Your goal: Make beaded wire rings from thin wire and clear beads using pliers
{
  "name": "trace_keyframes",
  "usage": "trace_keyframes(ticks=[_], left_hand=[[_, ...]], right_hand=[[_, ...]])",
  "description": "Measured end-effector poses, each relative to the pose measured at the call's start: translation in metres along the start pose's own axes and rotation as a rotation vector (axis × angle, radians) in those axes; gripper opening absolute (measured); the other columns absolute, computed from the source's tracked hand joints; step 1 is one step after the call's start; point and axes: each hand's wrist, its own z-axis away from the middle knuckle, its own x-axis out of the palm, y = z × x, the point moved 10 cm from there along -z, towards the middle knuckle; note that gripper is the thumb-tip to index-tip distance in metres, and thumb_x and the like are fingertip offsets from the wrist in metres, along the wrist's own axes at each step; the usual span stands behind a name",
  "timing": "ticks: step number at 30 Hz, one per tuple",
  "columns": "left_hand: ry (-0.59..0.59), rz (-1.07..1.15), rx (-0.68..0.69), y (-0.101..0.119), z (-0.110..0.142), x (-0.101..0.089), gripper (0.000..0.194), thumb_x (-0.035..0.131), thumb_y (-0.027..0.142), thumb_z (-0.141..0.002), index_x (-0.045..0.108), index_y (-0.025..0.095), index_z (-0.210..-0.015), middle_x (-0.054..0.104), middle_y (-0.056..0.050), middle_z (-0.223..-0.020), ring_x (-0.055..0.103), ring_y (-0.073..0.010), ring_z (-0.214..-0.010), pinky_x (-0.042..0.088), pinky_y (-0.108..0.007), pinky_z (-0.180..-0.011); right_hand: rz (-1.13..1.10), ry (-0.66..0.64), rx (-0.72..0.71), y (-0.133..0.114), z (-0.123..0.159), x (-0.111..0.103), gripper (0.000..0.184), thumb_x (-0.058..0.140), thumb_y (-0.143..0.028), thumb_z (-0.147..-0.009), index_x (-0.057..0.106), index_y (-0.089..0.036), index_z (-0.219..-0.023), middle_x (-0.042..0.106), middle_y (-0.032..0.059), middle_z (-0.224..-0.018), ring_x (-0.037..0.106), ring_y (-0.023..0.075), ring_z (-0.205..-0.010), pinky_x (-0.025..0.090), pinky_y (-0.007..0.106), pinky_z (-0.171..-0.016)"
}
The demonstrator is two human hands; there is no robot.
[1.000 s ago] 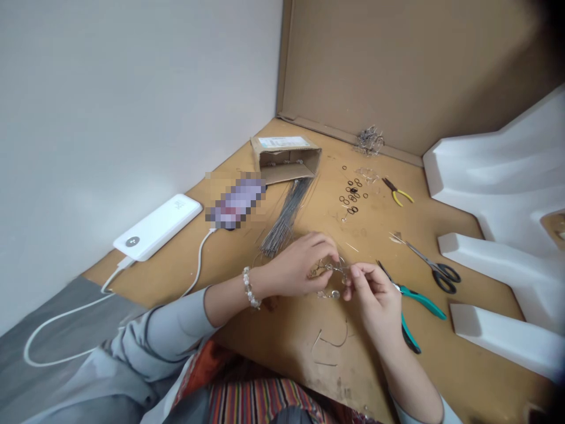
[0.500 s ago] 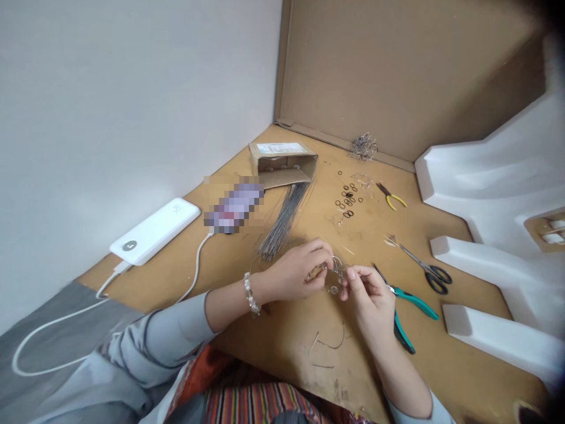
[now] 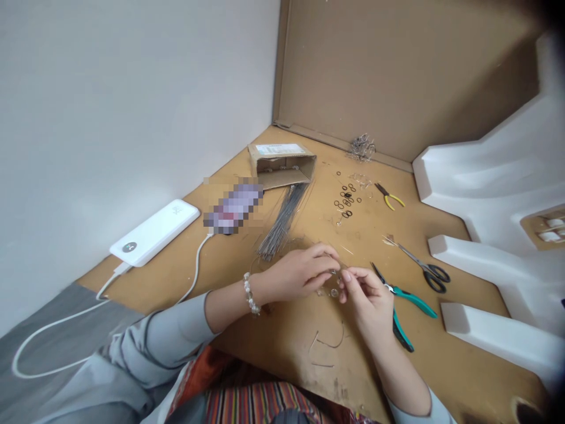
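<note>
Left hand [image 3: 304, 274] has its fingers pinched on a beaded wire piece [image 3: 334, 292], and the right hand [image 3: 369, 295] grips the other side between thumb and fingertips. It's over the desk [image 3: 278, 335], mostly hidden by the fingers, one clear bead peeking out below; can't tell if it touches down. Teal-handled pliers [image 3: 415, 301] lie spread just beside the right hand, scissors [image 3: 426, 267] a bit past them. Wire bundle [image 3: 281, 227] sits between the left hand and an open cardboard box [image 3: 278, 149].
</note>
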Motion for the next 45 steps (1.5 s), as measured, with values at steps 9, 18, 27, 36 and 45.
trace_keyframes(ticks=[9, 18, 27, 36, 45], left_hand=[[0.064, 0.265, 0.012, -0.004, -0.002, -0.002, 0.014, 0.048, 0.019, -0.090, 0.061, 0.016, -0.089, 0.062, -0.006, -0.100, 0.058, -0.0132, -0.096, 0.047, -0.026, -0.085], [0.087, 0.181, -0.049, -0.008, 0.000, -0.004, 0.016, 0.042, 0.022, -0.091, 0.057, 0.017, -0.089, 0.062, -0.004, -0.089, 0.057, -0.0126, -0.083, 0.045, -0.026, -0.076], [0.194, 0.320, -0.149, -0.021, 0.004, -0.015, 0.016, 0.040, 0.024, -0.091, 0.054, 0.016, -0.087, 0.061, -0.002, -0.082, 0.057, -0.0121, -0.077, 0.044, -0.026, -0.073], [0.176, 0.758, -0.232, -0.029, 0.004, -0.012, 0.018, 0.044, 0.032, -0.091, 0.051, 0.015, -0.090, 0.060, -0.003, -0.084, 0.042, -0.0040, -0.052, 0.036, -0.018, -0.049], [0.171, 0.724, -0.177, -0.022, 0.005, -0.022, 0.017, 0.045, 0.030, -0.091, 0.052, 0.015, -0.090, 0.061, -0.003, -0.086, 0.047, -0.0048, -0.057, 0.039, -0.020, -0.055]], right_hand=[[-0.086, -0.067, 0.040, 0.000, -0.001, 0.004, 0.013, 0.060, -0.032, -0.083, 0.063, -0.019, -0.081, 0.064, -0.0012, -0.064, 0.054, 0.0087, -0.048, 0.047, 0.025, -0.052], [0.179, 0.006, -0.005, -0.010, -0.012, -0.024, 0.020, 0.059, -0.038, -0.082, 0.063, -0.020, -0.091, 0.066, 0.0017, -0.075, 0.059, 0.0123, -0.056, 0.050, 0.028, -0.060], [1.327, 0.035, -0.157, 0.023, 0.018, -0.101, 0.062, 0.053, -0.052, -0.078, 0.051, -0.012, -0.125, 0.057, 0.0193, -0.124, 0.052, 0.0352, -0.114, 0.044, 0.051, -0.090], [1.603, -0.166, -0.151, 0.033, 0.026, -0.103, 0.059, 0.051, -0.037, -0.077, 0.046, -0.013, -0.130, 0.059, 0.0153, -0.122, 0.057, 0.0335, -0.102, 0.047, 0.046, -0.079], [1.488, -0.034, -0.102, 0.028, 0.022, -0.113, 0.040, 0.048, -0.027, -0.075, 0.060, -0.016, -0.112, 0.068, 0.0121, -0.097, 0.065, 0.0267, -0.079, 0.050, 0.036, -0.065]])
